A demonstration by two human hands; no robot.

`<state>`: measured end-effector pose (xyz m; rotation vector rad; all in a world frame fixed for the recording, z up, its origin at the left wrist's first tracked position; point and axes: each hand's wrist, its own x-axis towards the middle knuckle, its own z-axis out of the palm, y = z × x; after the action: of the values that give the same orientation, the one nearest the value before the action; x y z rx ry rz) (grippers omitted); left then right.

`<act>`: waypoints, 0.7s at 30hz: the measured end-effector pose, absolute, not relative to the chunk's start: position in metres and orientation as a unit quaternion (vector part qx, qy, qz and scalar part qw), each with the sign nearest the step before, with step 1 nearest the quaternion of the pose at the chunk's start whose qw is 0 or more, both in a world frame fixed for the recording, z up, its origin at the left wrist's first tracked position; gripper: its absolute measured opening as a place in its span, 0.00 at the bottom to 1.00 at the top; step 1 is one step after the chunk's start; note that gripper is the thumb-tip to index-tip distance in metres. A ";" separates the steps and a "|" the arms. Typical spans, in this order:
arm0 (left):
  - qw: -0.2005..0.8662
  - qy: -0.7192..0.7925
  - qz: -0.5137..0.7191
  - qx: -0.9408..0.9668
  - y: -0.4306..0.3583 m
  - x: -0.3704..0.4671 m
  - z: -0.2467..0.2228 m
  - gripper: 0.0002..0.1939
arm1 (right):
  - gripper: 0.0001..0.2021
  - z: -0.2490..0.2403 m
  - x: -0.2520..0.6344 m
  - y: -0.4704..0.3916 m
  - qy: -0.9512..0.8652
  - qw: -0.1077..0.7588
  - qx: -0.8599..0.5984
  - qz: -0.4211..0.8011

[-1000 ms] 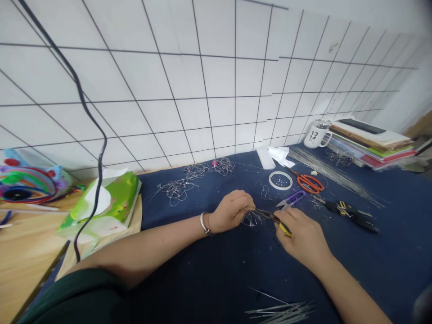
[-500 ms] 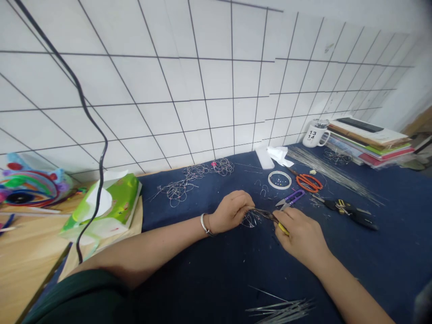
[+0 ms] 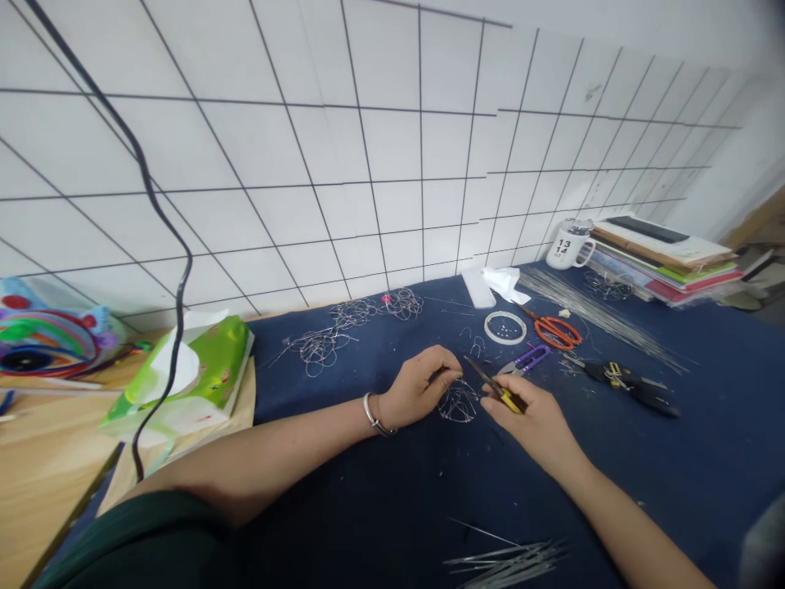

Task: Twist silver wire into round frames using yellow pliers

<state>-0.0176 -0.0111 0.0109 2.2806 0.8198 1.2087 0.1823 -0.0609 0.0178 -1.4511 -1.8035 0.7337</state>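
My left hand (image 3: 423, 384), with a silver bangle at the wrist, pinches the edge of a thin wire piece (image 3: 459, 404) with small reddish beads, over the dark blue cloth. My right hand (image 3: 531, 415) is closed around yellow-handled pliers (image 3: 508, 397). The dark jaws of the pliers point up and left, a little apart from my left fingertips. Just beyond my right hand lie purple-handled snips (image 3: 531, 358). Wire coils with beads (image 3: 320, 350) rest on the cloth behind my left arm.
Behind my right hand are a round dish (image 3: 505, 328), orange-handled scissors (image 3: 558, 332), black pliers (image 3: 631, 384) and long wires (image 3: 594, 311). A mug (image 3: 569, 247) stands beside stacked books (image 3: 668, 258). Cut wires (image 3: 509, 564) lie near the front; a green tissue pack (image 3: 214, 372) lies left.
The pliers' jaws have moved away from my left fingertips and now point more upward. More of the beaded wire piece shows between my hands.
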 end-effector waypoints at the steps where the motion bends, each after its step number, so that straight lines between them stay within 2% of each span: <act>1: 0.224 0.298 0.436 0.819 -0.013 -0.017 0.011 0.05 | 0.10 0.018 0.179 -0.062 -0.674 0.365 -0.559 0.316; 7: 0.292 0.313 0.427 0.797 -0.018 -0.012 0.009 0.06 | 0.10 0.015 0.168 -0.063 -0.614 0.406 -0.540 0.408; 13: 0.400 0.280 0.430 0.760 -0.015 -0.012 0.009 0.07 | 0.10 0.017 0.168 -0.064 -0.596 0.433 -0.542 0.404; 21: 0.471 0.257 0.417 0.734 -0.013 -0.012 0.007 0.08 | 0.11 0.018 0.167 -0.064 -0.588 0.436 -0.551 0.401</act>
<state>-0.0124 -0.0128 0.0065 1.7981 0.6285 1.0214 0.1674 -0.0637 0.0180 -1.3713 -1.4634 0.9971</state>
